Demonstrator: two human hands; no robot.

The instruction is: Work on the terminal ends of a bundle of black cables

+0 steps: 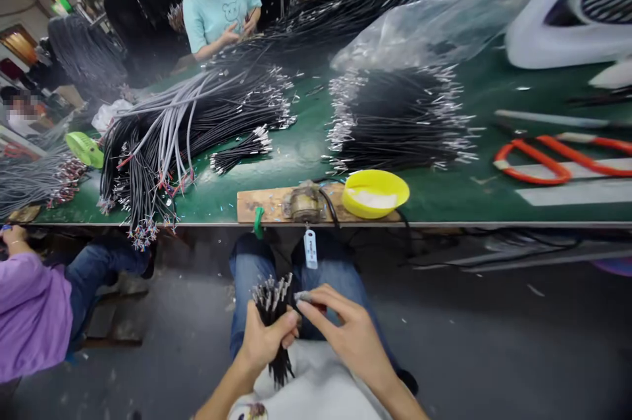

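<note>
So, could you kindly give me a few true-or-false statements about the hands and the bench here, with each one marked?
1. The left hand grips a bundle of black wires. True.
2. The right hand lies flat on the green table. False: it is raised over the lap, with its fingertips beside the bundle.
3. The yellow bowl stands on the floor. False: it is up at the table's near edge.
4. The orange-handled tool lies on the table, to the right of the bowl. True.
5. The co-worker across the table wears a red top. False: the top is light blue.
</note>
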